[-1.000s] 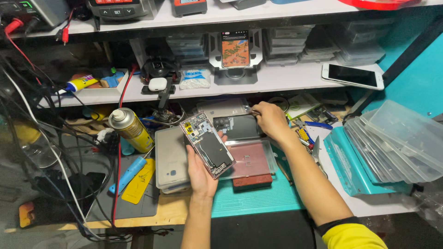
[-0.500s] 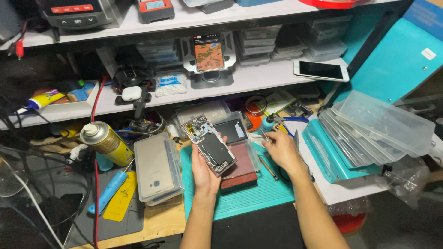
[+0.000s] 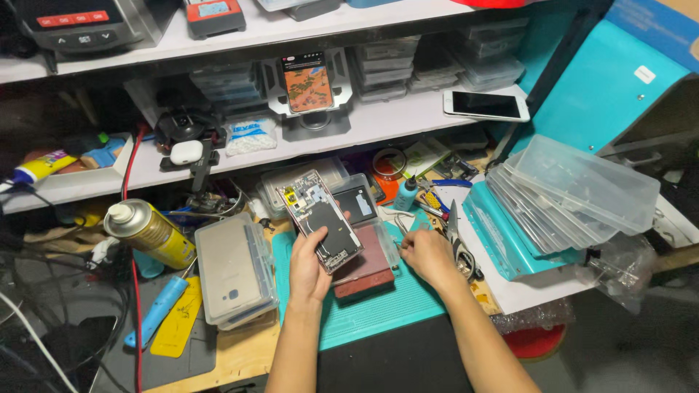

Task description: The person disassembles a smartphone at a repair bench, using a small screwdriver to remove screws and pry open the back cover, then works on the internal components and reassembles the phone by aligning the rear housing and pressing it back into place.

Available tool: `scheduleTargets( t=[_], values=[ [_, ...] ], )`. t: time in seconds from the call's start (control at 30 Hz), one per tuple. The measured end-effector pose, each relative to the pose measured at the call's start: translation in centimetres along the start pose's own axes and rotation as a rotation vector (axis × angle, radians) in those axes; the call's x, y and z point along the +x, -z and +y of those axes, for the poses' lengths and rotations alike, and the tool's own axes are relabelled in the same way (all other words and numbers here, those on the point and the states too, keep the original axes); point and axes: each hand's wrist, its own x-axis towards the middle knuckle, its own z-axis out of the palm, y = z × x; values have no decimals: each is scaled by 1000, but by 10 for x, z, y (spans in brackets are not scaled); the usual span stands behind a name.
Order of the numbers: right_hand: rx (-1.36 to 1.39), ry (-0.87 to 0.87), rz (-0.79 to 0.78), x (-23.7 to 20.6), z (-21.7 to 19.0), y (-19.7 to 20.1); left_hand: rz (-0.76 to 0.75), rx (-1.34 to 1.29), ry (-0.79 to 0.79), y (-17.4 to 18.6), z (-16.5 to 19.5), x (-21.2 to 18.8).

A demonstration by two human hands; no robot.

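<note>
Lit phone screen (image 3: pixel 307 81) stands upright on the middle shelf, orange and green. Right of it, a dark-screened white phone (image 3: pixel 486 106) lies flat. Yellow spray can (image 3: pixel 149 233) with a label leans at left.

There is one camera, worn on the person's head. It looks forward and down at the surface (image 3: pixel 378 313) from close up, so both forearms come in from 6 o'clock. The shelf (image 3: pixel 349 135) runs across at 12 o'clock. No second view shares the scene.
</note>
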Motion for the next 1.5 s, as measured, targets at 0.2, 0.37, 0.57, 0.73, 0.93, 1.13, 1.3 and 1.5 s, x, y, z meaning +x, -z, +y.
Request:
scheduleTargets(
  t=[0.2, 0.37, 0.57, 0.73, 0.93, 1.13, 1.3, 1.5],
  values=[
    [-74, 71, 28, 1, -3, 3, -14, 191, -55, 21, 19, 8],
    [370, 64, 378, -3, -24, 18, 57, 380, -132, 43, 9, 11],
    [807, 431, -68, 1, -74, 10, 79, 437, -216, 46, 2, 21],
    [937, 286, -122, 20, -79, -3, 125, 304, -266, 49, 7, 22],
    [967, 253, -146, 25, -69, -12, 90, 256, -349, 51, 3, 23],
    [751, 251, -18, 15, -82, -11, 54, 264, -328, 47, 4, 22],
    [685, 245, 41, 13, -89, -6, 64, 274, -320, 43, 7, 24],
    [675, 252, 61, 13, -90, -6, 69, 329, -323, 44, 4, 25]
  ],
)
